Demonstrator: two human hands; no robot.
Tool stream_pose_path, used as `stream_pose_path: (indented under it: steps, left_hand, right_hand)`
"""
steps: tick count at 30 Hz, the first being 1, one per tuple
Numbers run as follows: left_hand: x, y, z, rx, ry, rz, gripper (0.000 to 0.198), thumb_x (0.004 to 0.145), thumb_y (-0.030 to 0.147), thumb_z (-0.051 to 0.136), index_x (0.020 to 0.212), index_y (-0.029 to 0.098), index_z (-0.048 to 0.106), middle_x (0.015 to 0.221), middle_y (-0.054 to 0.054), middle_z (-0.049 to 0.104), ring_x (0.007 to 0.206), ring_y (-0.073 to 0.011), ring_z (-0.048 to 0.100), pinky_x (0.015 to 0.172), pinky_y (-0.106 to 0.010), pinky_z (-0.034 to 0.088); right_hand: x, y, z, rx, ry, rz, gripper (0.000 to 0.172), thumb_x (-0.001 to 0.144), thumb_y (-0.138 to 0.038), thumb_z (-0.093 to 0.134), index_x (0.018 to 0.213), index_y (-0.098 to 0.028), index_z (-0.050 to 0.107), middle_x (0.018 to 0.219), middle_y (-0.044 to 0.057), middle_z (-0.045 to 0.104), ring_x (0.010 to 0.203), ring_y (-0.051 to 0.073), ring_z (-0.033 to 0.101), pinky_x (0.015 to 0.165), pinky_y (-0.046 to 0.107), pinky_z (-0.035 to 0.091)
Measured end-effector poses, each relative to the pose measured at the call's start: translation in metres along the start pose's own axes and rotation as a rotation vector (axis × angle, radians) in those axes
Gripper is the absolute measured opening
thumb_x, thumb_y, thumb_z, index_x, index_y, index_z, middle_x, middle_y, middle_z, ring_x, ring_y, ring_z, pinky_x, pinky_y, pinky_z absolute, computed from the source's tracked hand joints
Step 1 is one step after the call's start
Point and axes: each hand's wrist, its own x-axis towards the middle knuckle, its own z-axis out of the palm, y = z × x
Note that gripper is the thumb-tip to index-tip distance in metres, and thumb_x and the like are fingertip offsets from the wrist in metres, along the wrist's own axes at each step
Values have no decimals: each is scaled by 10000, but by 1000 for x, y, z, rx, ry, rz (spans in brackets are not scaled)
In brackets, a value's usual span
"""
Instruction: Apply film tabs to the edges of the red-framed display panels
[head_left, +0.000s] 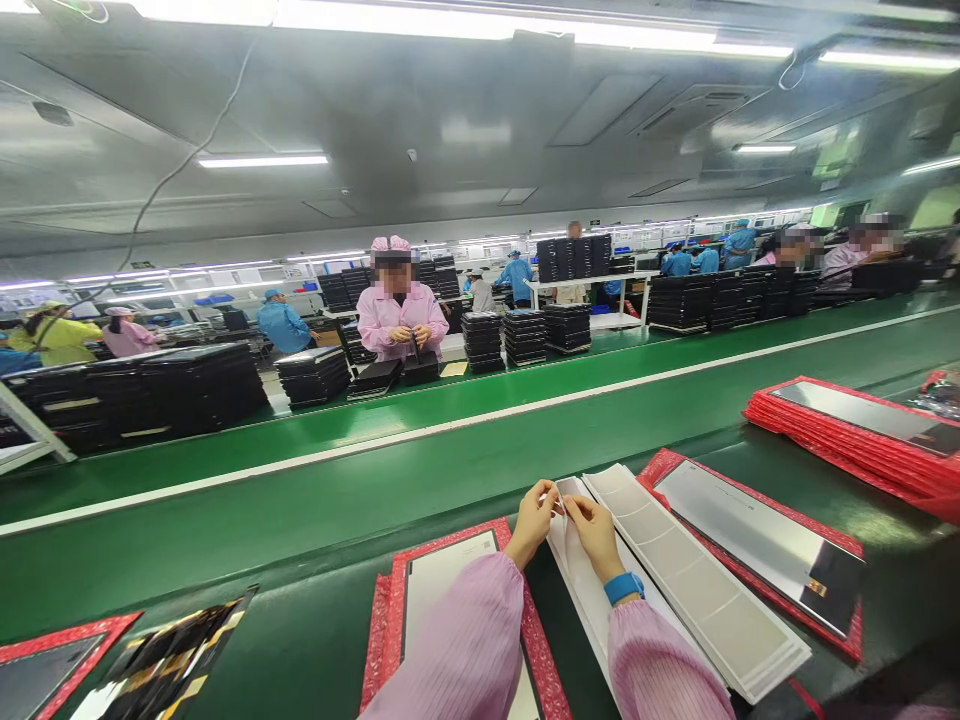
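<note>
My left hand [531, 521] and my right hand [594, 532] meet at the far end of a stack of long white strips [697, 585], both pinching the corner of the top white sheet [564, 497]. The stack lies on the green bench in front of me. A red-edged tray with a pale panel [442, 580] sits under my left forearm. To the right of the stack lies another red tray with a shiny silver panel [757, 535]. My sleeves are pink and a blue band [623, 586] circles my right wrist.
A green conveyor belt [420, 440] runs across in front of the bench. A pile of red trays [855, 435] sits at the right. Across the belt a person in pink [397, 315] works among stacks of black trays [180, 385]. More workers stand behind.
</note>
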Motion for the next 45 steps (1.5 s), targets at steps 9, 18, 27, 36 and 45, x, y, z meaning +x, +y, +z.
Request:
stream_pose_path:
  steps: [9,18,27,36,45]
  left_hand:
    - [2,4,-6,337,94,-31,213,855,316,396,783,166,529,736,14,560,679,-113,555,676,-245,435]
    - [-2,-8,-6,831,200,-329,222,858,322,474,843,125,576,817,-29,599,783,-156,567,753,-354,445]
    - [-7,32,-1,849,260,-266,114,816,204,515,853,107,561,849,-61,606,784,-166,572,697,-301,439]
    - [-93,164,-14,590,263,210,293,802,455,494,699,186,551,668,31,601,629,-87,550,623,-180,418]
    - [-184,157,-52,197,225,47,202,784,311,543,709,146,631,666,-22,652,621,-133,608,597,-202,495]
  right_hand:
    - [0,0,-4,-163,182,-3,396,730,-525,496,789,-149,605,796,87,634,750,213,567,720,333,437]
    - [11,4,-23,39,355,103,508,611,-630,544,752,-143,573,706,50,616,639,177,587,652,323,491]
    - [13,-68,-66,109,425,38,471,662,-592,534,819,-148,550,817,47,608,761,158,584,742,316,492]
    - [-89,-139,-14,-473,204,-448,186,833,-320,485,931,-193,579,914,49,614,862,186,569,789,319,432]
    - [-161,-118,22,-525,-46,-771,333,810,-184,515,1137,-247,536,1087,69,562,1004,229,498,832,407,427]
